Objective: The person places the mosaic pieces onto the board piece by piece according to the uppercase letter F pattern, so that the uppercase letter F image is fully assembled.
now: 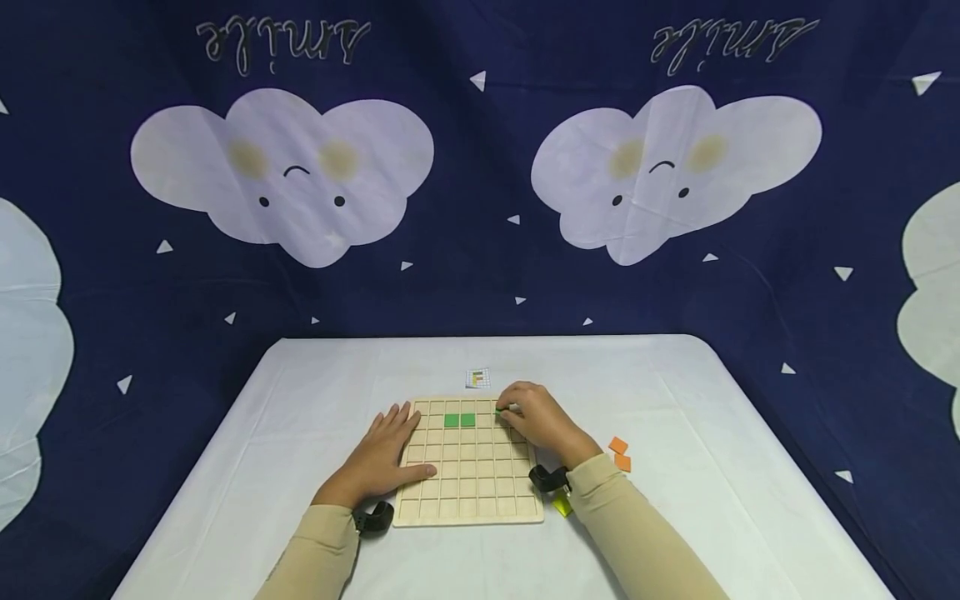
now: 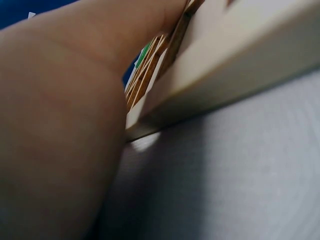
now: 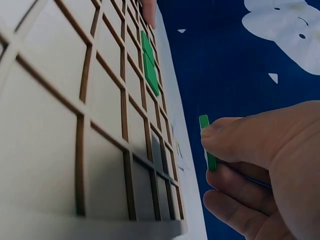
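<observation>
A wooden grid board (image 1: 468,500) lies on the white table, with two green tiles (image 1: 459,420) set side by side in its second row. My left hand (image 1: 386,454) rests flat on the board's left edge, fingers straight. My right hand (image 1: 536,417) hovers over the board's upper right part and pinches a green tile (image 3: 207,142) between thumb and fingers, held on edge just above the cells. In the right wrist view the two placed green tiles (image 3: 149,62) lie farther along the board (image 3: 60,120). The left wrist view shows only my palm (image 2: 60,125) against the board's side (image 2: 230,65).
Two orange tiles (image 1: 620,453) lie on the table (image 1: 712,433) right of the board. A yellow tile (image 1: 562,504) sits by my right wrist. A small pattern card (image 1: 477,377) lies just beyond the board. A dark blue cloud-print cloth hangs behind.
</observation>
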The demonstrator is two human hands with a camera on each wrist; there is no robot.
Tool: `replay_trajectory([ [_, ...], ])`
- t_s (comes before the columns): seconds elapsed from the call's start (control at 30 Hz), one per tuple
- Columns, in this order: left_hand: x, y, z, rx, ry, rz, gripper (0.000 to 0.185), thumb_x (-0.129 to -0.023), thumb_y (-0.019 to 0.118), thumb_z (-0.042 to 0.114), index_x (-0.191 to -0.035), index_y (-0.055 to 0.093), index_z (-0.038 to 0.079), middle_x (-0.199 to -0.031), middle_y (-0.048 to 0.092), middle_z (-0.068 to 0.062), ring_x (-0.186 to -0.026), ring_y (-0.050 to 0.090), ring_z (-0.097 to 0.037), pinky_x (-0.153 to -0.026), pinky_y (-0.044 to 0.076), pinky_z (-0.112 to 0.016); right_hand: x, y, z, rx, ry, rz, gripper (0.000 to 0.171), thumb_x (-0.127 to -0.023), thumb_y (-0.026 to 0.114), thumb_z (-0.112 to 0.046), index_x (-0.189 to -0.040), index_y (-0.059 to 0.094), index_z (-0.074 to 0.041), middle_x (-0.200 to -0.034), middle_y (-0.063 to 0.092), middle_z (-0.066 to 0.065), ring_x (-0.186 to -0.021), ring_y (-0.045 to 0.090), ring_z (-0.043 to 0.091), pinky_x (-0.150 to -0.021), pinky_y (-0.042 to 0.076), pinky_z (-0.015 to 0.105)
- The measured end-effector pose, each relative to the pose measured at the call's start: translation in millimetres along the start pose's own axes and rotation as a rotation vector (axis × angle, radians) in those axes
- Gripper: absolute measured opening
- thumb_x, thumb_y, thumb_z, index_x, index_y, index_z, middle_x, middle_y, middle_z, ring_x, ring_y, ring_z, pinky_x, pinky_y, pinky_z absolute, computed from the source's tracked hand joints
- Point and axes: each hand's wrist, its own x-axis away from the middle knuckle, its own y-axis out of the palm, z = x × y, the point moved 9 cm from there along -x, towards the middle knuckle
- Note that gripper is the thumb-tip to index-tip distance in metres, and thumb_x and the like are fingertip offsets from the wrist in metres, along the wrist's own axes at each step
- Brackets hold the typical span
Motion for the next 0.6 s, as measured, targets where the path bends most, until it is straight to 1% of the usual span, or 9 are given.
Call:
replay_trajectory([
  [0.27, 0.1, 0.8, 0.2, -0.002, -0.003, -0.002, 0.112, -0.088, 0.066, 0.075, -0.163, 0.034, -0.001, -0.171, 0.021, -0.021, -0.158, 0.011, -0.038, -0.127, 0.006, -0.053, -4, 10, -6, 0.018, -0.027, -0.028, 0.01, -0.094, 0.079, -0.001, -0.102, 0.08, -0.007, -0.111, 0.073, 0.004, -0.11, 0.068, 0.024, -0.101, 0.054, 0.041],
  [0.4, 0.1, 0.6, 0.5, -0.003, -0.002, -0.001, 0.111, -0.088, 0.067, 0.075, -0.163, 0.034, -0.001, -0.171, 0.021, -0.021, -0.158, 0.011, -0.038, -0.127, 0.006, -0.053, -5, 13, -9, 0.008, -0.026, -0.042, 0.011, -0.094, 0.079, -0.001, -0.104, 0.08, -0.006, -0.112, 0.073, 0.006, -0.112, 0.068, 0.025, -0.102, 0.053, 0.042],
  [0.6, 0.0, 0.3, 0.8, -0.006, -0.007, -0.001, 0.111, -0.088, 0.067, 0.075, -0.163, 0.034, -0.001, -0.171, 0.021, -0.021, -0.158, 0.012, -0.038, -0.126, 0.007, -0.053, -6, 19, -13, -0.009, -0.015, -0.081, 0.011, -0.095, 0.078, -0.002, -0.106, 0.08, -0.006, -0.114, 0.073, 0.005, -0.114, 0.067, 0.024, -0.102, 0.054, 0.039],
])
